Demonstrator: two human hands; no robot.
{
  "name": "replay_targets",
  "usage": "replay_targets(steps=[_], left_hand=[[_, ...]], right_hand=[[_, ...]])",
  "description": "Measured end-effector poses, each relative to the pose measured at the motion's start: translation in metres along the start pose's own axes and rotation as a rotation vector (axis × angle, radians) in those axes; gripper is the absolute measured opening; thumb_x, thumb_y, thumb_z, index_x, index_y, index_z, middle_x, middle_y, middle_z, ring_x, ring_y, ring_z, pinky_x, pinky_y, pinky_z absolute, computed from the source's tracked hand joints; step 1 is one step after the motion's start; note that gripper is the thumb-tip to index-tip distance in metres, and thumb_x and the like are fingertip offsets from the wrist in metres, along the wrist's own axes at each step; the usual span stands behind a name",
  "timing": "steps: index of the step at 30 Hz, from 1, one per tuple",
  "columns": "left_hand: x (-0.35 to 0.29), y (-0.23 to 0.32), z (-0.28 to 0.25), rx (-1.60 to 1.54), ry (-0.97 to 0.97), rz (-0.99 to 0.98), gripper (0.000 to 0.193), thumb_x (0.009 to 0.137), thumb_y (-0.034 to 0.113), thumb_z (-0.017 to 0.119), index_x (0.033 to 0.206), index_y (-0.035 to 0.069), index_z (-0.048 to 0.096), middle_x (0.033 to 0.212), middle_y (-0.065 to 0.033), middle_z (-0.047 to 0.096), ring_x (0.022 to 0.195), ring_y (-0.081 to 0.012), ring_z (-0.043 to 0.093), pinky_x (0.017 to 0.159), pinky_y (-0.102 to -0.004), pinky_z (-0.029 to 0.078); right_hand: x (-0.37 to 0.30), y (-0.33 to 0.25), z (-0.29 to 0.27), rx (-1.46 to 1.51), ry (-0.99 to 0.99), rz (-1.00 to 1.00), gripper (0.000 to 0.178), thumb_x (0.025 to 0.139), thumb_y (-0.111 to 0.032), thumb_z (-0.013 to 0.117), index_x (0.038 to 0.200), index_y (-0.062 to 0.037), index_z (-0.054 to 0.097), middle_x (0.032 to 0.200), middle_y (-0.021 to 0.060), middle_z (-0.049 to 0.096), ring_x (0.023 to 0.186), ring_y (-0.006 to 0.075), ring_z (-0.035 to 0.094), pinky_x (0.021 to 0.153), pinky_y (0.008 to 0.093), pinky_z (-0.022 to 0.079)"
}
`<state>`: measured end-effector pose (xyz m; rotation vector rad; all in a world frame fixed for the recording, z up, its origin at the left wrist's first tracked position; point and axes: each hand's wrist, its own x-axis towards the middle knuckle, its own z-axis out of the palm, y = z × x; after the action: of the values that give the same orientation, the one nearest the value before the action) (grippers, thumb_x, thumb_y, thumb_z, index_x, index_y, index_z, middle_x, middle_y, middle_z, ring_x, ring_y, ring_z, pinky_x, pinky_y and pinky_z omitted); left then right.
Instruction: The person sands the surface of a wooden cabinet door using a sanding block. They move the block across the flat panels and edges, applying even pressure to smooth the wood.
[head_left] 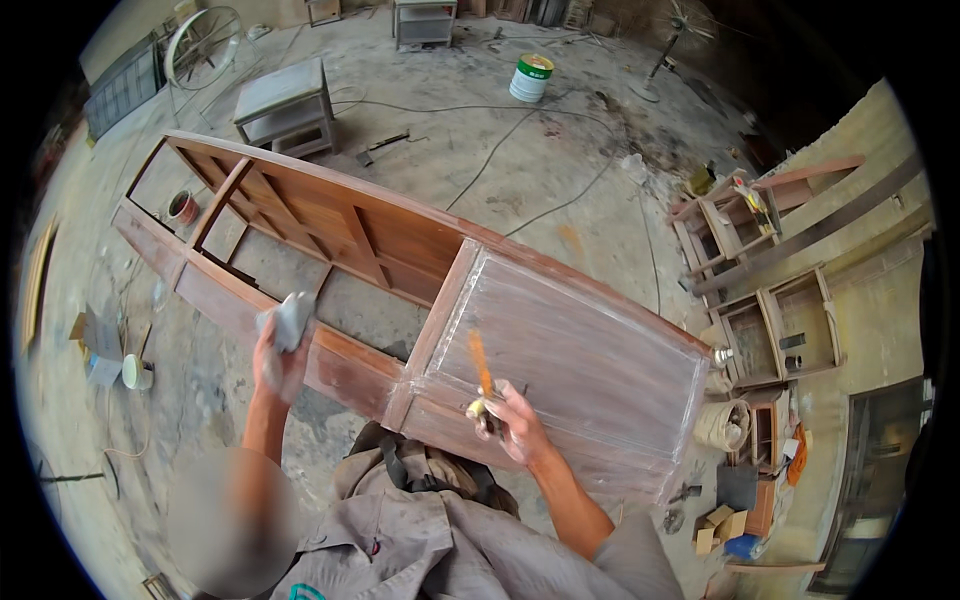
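Note:
A long reddish-brown wooden cabinet frame [432, 318] lies across the floor in front of me. Its right end carries a panel [590, 365] streaked with whitish residue. My left hand [280, 368] is raised by the near rail and closed round a crumpled grey-white piece [292, 318], cloth or paper; which one I cannot tell. Over the panel's left part, my right hand [515, 425] grips a slim tool with an orange-brown end [480, 362] and something yellowish near the fingers. Motion blur hides the tool's exact kind, and whether it touches the panel.
A white bucket with a green rim [531, 80] and a grey side table [285, 105] stand beyond the cabinet. Cables [520, 118] cross the concrete floor. Wooden frames [780, 330] line the right wall. A cardboard box [100, 345] and small white pail [138, 372] stand left.

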<state>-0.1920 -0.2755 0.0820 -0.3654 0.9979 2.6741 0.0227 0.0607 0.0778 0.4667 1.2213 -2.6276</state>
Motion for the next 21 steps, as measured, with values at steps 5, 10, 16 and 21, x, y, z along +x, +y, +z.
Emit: replay_targets(steps=[5, 10, 16, 21], left_hand=[[0.112, -0.050, 0.080, 0.913, -0.207, 0.319, 0.043, 0.109, 0.018, 0.044, 0.148, -0.001, 0.050, 0.147, -0.0112, 0.058, 0.133, -0.0266, 0.055, 0.116, -0.0370, 0.041], [0.161, -0.165, 0.147, 1.538, -0.658, 0.822, 0.058, 0.092, 0.001, 0.052, 0.150, -0.003, 0.045, 0.159, -0.0256, 0.041, 0.153, -0.0385, 0.032, 0.127, -0.0450, 0.028], [0.174, -0.210, 0.146, 1.901, -0.889, 0.910, 0.068, 0.088, 0.009, 0.060, 0.153, -0.003, 0.040, 0.165, -0.0201, 0.034, 0.157, -0.0329, 0.024, 0.127, -0.0474, 0.029], [0.243, -0.127, 0.078, 2.014, -0.574, 0.974, 0.072, 0.083, 0.000, 0.064, 0.152, 0.010, 0.046, 0.160, -0.0155, 0.042, 0.151, -0.0364, 0.035, 0.127, -0.0460, 0.033]], right_hand=[[-0.038, 0.015, -0.013, -0.024, 0.055, -0.157, 0.024, 0.104, -0.016, 0.053, 0.124, -0.0030, 0.052, 0.102, 0.0168, 0.069, 0.088, 0.0198, 0.062, 0.080, 0.0347, 0.050], [-0.074, 0.039, -0.002, -0.069, 0.185, -0.166, 0.023, 0.104, -0.013, 0.052, 0.124, -0.0013, 0.050, 0.099, 0.0180, 0.068, 0.089, 0.0231, 0.065, 0.086, 0.0387, 0.051], [-0.091, 0.039, 0.019, -0.136, 0.388, -0.171, 0.022, 0.102, -0.008, 0.053, 0.123, -0.0009, 0.050, 0.099, 0.0158, 0.067, 0.090, 0.0227, 0.066, 0.083, 0.0376, 0.053], [-0.079, 0.050, 0.026, -0.125, 0.466, -0.255, 0.020, 0.101, -0.005, 0.053, 0.119, 0.0035, 0.051, 0.097, 0.0176, 0.070, 0.083, 0.0202, 0.066, 0.080, 0.0351, 0.054]])
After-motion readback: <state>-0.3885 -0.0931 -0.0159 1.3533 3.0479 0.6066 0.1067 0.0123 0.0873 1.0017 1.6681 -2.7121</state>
